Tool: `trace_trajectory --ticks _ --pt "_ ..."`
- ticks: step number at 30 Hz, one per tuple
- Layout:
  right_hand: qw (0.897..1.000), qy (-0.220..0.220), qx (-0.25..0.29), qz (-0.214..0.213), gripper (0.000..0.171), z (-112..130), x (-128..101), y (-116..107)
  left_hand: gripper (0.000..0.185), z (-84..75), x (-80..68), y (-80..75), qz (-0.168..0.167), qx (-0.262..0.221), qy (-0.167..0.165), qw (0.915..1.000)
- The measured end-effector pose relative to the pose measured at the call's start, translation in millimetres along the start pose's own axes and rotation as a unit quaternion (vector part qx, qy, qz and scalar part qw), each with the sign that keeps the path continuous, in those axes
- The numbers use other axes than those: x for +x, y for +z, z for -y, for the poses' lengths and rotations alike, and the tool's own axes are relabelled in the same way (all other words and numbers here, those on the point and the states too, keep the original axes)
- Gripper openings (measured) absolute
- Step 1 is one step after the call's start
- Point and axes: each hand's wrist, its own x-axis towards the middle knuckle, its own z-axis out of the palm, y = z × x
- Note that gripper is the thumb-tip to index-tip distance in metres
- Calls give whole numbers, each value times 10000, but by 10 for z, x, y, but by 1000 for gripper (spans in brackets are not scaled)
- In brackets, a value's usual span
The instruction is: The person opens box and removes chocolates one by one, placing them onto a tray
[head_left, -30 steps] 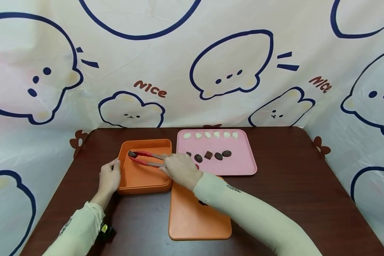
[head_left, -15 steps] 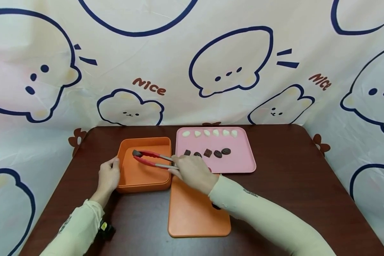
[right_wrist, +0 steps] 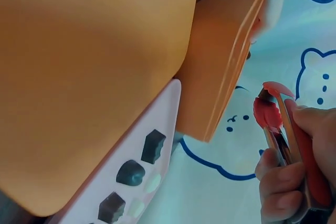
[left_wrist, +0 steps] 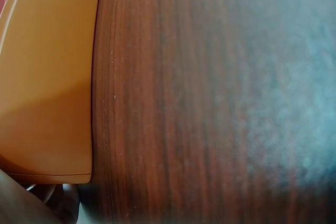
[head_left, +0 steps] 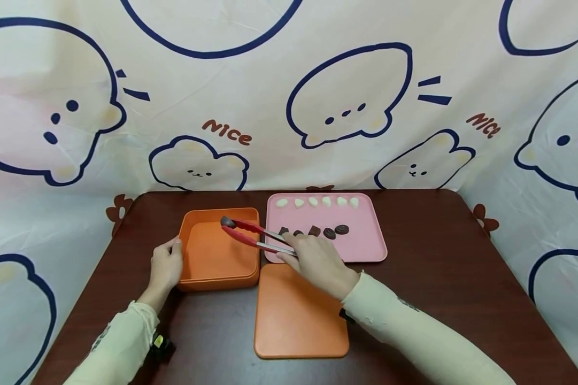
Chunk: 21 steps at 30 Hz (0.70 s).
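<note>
My right hand (head_left: 317, 262) grips red-and-metal tongs (head_left: 250, 235), with fingers curled round the handles in the right wrist view. A dark piece that looks like chocolate (head_left: 228, 222) sits at the tongs' tips, above the right part of an open orange box (head_left: 216, 283). My left hand (head_left: 166, 264) holds the box by its left wall, thumb at the rim; most of its fingers are hidden. Beyond my right hand, a pink tray (head_left: 365, 248) bears a row of several dark chocolates (head_left: 341, 229) and a row of several white pieces (head_left: 326, 201), partly covered by the hand.
A flat orange lid (head_left: 298, 326) lies on the dark wooden table (head_left: 423, 240), in front of the tray and right of the box. Behind the table hangs a white cloth (head_left: 269, 96) with blue cartoon outlines.
My right hand has moved to the right, carrying the tongs and the dark piece from the box's left side toward its right side. My left hand has stayed on the box.
</note>
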Motion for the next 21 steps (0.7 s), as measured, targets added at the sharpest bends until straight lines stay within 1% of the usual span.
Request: trace_trajectory --ticks 4,7,10,13,17,21 --pt "9999 118 -5 -70 35 -83 -93 -37 55 2 3 5 19 29 -47 10000" --pt "9996 264 -5 -140 38 -149 -173 -51 54 0 4 4 15 18 -24 10000" --pt "9991 358 23 -206 35 -203 -238 -62 54 -7 3 -3 -27 9 1 10000" --pt "9989 384 21 -259 36 -245 -288 -69 53 -14 2 -10 -51 8 6 10000" --pt "9984 444 94 -334 40 -295 -359 -89 54 -17 -5 -8 11 10 -13 10000" --pt "9975 565 177 -375 38 -359 -441 -127 54 -15 -7 -2 10 -39 -28 10000"
